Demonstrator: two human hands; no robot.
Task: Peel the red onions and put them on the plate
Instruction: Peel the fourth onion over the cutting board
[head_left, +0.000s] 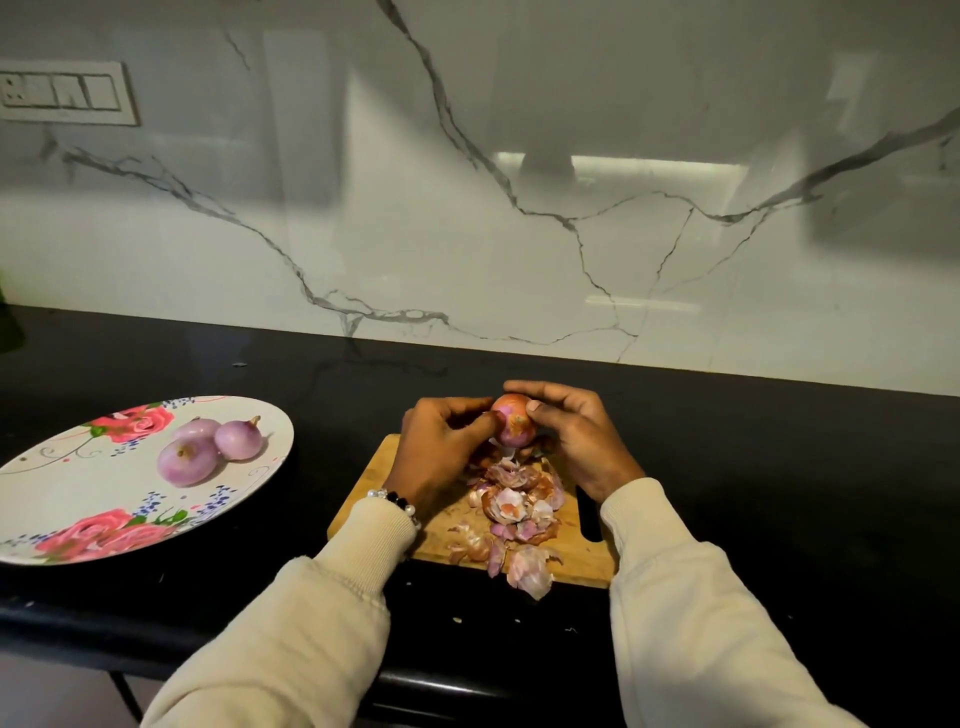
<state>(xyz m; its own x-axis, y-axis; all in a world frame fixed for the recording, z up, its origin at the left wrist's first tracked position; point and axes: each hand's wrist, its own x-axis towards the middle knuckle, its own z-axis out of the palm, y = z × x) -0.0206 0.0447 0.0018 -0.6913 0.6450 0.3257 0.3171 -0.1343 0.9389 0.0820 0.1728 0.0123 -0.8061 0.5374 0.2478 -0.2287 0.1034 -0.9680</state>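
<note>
We count three peeled purple onions (210, 447) on the rose-patterned white plate (78, 499), and a fourth, half-skinned red onion (513, 420) gripped between our left hand (441, 447) and right hand (576, 431) above the skin-littered wooden chopping board (582, 561).

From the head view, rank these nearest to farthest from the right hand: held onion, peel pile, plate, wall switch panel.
From the right hand:
1. Held onion, gripped between both hands.
2. Peel pile, on the cutting board just below.
3. Plate, far left on the counter.
4. Wall switch panel, upper left on the backsplash.
</note>
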